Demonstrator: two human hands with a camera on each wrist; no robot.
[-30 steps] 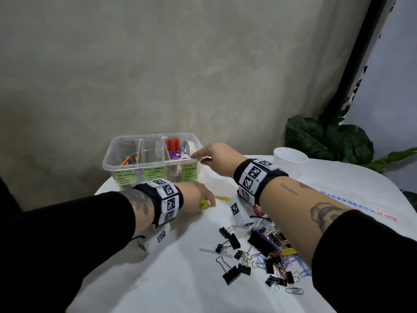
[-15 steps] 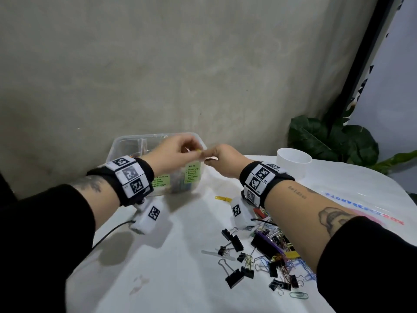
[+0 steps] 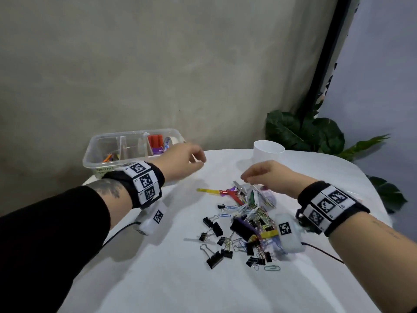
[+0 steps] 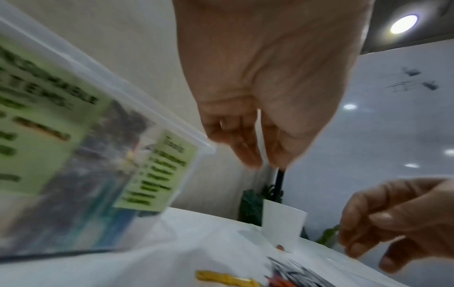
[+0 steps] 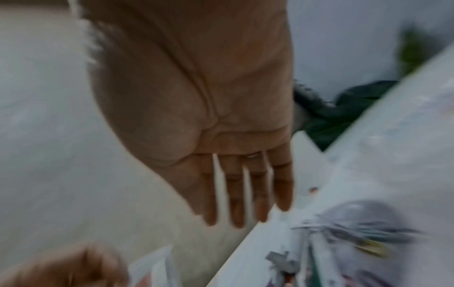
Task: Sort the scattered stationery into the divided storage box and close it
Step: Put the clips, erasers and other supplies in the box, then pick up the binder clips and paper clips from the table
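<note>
Box (image 3: 133, 141) holds a few items, lid off, clips (image 3: 246, 224) crowd the table (image 3: 180, 279); left hand (image 3: 180, 161) loose, seemingly empty, right hand (image 3: 266, 177) spread.

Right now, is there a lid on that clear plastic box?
No. In the head view the clear box stands open-topped, its dividers and the red items inside showing plainly.

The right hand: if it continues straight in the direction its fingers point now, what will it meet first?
Probably the far end of the stationery pile. The right hand hovers with fingers stretched forward and downward, fingertips just above a metal clip there. Depth is unclear, so it might pass over it onto the white tablecloth.
</note>
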